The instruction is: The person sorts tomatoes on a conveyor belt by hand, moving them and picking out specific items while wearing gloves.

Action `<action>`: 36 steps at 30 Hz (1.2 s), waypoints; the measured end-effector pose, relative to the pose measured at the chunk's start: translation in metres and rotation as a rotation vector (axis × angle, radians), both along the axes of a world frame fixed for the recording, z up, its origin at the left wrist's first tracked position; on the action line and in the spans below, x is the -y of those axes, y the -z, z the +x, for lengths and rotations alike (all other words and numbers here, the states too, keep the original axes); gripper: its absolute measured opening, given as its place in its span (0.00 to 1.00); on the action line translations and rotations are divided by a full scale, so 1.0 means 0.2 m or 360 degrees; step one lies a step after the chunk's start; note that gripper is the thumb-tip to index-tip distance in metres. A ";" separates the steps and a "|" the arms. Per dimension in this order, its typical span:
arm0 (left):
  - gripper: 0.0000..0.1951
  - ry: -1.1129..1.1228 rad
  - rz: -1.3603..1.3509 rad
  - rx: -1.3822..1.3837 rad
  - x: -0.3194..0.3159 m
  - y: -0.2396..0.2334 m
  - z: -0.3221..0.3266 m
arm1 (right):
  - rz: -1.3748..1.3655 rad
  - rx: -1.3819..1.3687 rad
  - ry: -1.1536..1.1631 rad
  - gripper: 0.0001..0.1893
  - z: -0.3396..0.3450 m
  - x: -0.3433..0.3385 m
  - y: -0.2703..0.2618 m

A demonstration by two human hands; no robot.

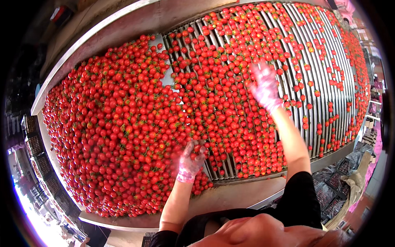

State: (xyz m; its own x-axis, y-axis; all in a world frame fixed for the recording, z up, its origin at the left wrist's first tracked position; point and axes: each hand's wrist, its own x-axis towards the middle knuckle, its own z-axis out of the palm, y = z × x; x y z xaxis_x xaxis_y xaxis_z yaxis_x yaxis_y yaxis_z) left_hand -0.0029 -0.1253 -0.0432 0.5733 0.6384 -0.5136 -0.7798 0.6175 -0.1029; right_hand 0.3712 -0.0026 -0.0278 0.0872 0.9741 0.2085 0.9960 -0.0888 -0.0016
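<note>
Cherry tomatoes [123, 123], red with green calyxes, lie in a deep pile in a metal hopper [213, 197] and spread onto a roller conveyor [308, 92]. My left hand [189, 165], in a stained patterned glove, dips into the tomatoes where the pile meets the rollers. Its fingers curl around a few tomatoes; whether it grips them is not clear. Farther out over the rollers, my right hand [266, 86] wears a pale pinkish glove and is blurred. Its fingers are apart above the tomatoes, and no held tomato shows.
A raised metal side wall [129, 34] borders the far side of the hopper. Black crates [44, 163] line the left. Plastic-covered trays [328, 191] sit at the lower right, beside the conveyor's near rail [333, 157]. More tomatoes [359, 71] cover the conveyor's far right end.
</note>
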 end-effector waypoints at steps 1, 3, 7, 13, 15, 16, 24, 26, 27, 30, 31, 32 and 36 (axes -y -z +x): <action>0.10 0.0015 -0.0018 -0.0031 0.05 0.01 -0.04 | -0.0270 0.0099 0.0289 0.39 0.16 -0.08 0.03; 0.09 0.0058 0.0073 -0.0362 0.15 0.02 -0.14 | -0.0069 0.0174 0.0219 0.35 0.28 -0.21 0.00; 0.16 0.0409 0.0529 -0.1713 0.31 0.04 -0.27 | 0.0014 -0.0767 -0.0329 0.16 -0.02 -0.66 0.05; 0.12 0.0364 0.0023 -0.0980 0.14 -0.02 -0.17 | -0.0473 0.0125 -0.0368 0.11 -0.25 -1.12 0.38; 0.13 0.0424 0.0167 -0.0993 0.08 0.01 -0.11 | -0.0448 -0.0010 -0.0451 0.10 -0.22 -1.11 0.39; 0.16 0.0436 0.0207 -0.0993 0.03 0.02 -0.09 | -0.0422 -0.0177 -0.0425 0.10 -0.24 -1.07 0.36; 0.28 0.0207 0.0399 -0.0513 -0.29 0.11 0.09 | -0.0330 -0.1371 -0.1038 0.12 -0.85 0.02 -0.03; 0.24 0.0032 -0.0005 -0.0156 -0.30 0.16 0.10 | -0.0470 -0.1506 -0.1118 0.13 -0.86 0.10 0.00; 0.19 0.0011 -0.0037 -0.0136 -0.28 0.17 0.09 | -0.0136 -0.1205 -0.1111 0.13 -0.81 0.06 0.08; 0.13 -0.0004 -0.0145 -0.0220 -0.25 0.13 0.07 | -0.0279 -0.0734 -0.0553 0.09 -0.79 -0.35 0.17; 0.11 0.0012 -0.0124 -0.0195 -0.22 0.14 0.08 | -0.0421 -0.0309 -0.0550 0.09 -0.77 -0.48 0.26; 0.10 0.0020 -0.0108 -0.0178 -0.20 0.14 0.08 | -0.0535 -0.0170 -0.0569 0.09 -0.78 -0.58 0.32; 0.16 0.0088 -0.0230 -0.0315 -0.16 0.04 0.13 | -0.0534 0.0057 -0.0340 0.10 -0.81 -0.71 0.53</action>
